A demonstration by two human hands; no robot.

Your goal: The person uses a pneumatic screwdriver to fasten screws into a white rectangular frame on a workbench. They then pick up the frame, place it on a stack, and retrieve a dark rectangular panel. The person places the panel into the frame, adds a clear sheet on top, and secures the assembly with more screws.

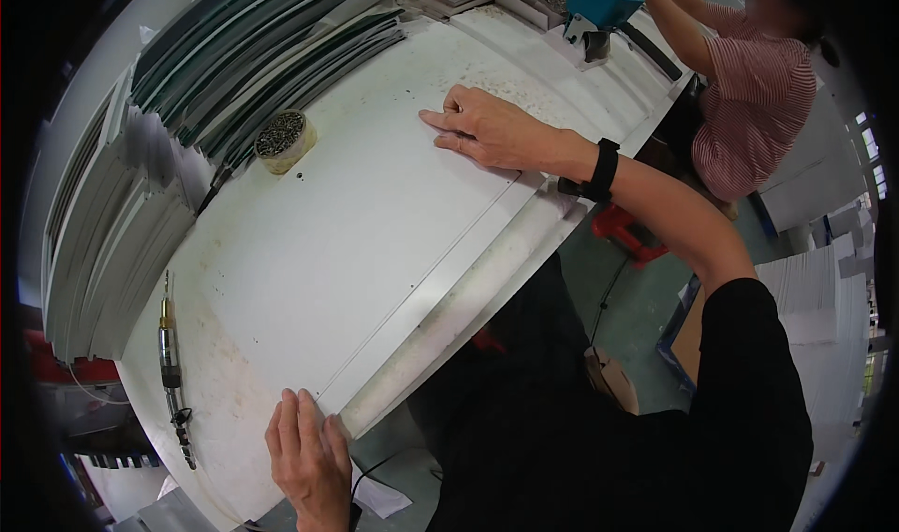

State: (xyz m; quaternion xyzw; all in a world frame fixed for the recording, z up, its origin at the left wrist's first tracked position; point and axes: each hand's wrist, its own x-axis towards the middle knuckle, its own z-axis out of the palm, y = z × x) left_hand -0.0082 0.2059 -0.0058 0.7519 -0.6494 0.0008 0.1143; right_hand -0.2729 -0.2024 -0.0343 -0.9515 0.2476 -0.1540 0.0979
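A flat white panel [309,260] lies on the worktable, with a thin line and several small dark holes along its near edge. My left hand [309,457] rests on its near left corner, fingers stretched out and thumb apart. My right hand [487,129], with a black band on the wrist, lies over the panel's right end. Its index finger and thumb point left, slightly apart, while the other fingers bend; no object shows in it. Beyond the panel stands a round tub of small dark screws [281,134]. A slim driver tool with a long bit [169,354] lies to the left.
Stacked grey and green sheets [272,45] line the far left side, beside upright white panels [103,232]. A co-worker in a striped top [758,92] works at the far right near a blue bin [599,3]. A red tool [627,237] is below the table edge.
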